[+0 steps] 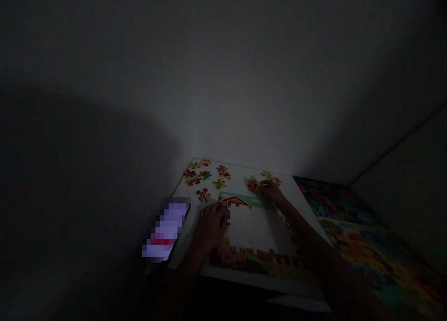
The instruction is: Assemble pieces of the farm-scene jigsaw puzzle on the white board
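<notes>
Checking from my remote station, I record dim, pale walls (244, 88) filling most of the view, with broad shadows across them. Below stands a white counter (240, 172), set against the walls. On its right side I note two colourful pictures: a farther one in dark blue (331, 195) and a nearer one in orange, yellow and teal (370, 251). Left of these lies the puzzle border (240, 258), partly covered by my arms; pink figures show along its near side, a red barn roof along its far side, and white surface within. At the counter's left edge is a phone (167, 230), screen lit, its content blurred out.

My left hand (211, 221) is palm down with the fingers loosely extended, at the left side of the border. My right hand (274, 192) reaches past the border's far side, fingertips together at a red piece (252, 184); I cannot tell whether they grip it or only touch it.

Smallest are the loose pieces: a group at the far left corner (192, 177), a cluster right of it (222, 172), one piece near the left hand (203, 195), and a few just beyond the right hand (267, 174).
</notes>
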Motion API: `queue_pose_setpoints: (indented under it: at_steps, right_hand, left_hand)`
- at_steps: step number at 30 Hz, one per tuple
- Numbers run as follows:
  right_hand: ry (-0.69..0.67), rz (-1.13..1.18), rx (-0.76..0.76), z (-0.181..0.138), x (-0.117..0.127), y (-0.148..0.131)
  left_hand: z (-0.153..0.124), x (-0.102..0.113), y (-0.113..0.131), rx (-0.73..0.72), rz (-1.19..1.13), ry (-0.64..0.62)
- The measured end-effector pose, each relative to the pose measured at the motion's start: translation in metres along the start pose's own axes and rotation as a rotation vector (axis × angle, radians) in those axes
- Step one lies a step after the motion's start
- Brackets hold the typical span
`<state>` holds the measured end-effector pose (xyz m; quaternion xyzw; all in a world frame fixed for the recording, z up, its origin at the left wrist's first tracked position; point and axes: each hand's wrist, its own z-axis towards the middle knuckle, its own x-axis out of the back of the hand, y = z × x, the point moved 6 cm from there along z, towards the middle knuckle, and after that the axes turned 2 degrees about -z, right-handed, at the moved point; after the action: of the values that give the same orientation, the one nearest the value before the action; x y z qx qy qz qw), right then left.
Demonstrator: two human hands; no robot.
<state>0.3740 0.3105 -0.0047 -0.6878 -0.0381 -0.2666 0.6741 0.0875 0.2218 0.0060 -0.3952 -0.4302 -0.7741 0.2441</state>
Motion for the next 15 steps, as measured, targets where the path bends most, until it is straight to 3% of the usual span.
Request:
queue_pose_setpoints:
  at_steps: [8, 15]
  right_hand:
    - [0.003, -0.229, 0.018, 0.020, -0.004, -0.003]
    - [0.094, -0.431, 0.061, 0.032, -0.010, 0.000]
  left_hand:
    - [0.001, 0.001, -0.001, 0.016, -0.018, -0.003]
    - [0.001, 0.000, -0.001, 0.018, -0.034, -0.005]
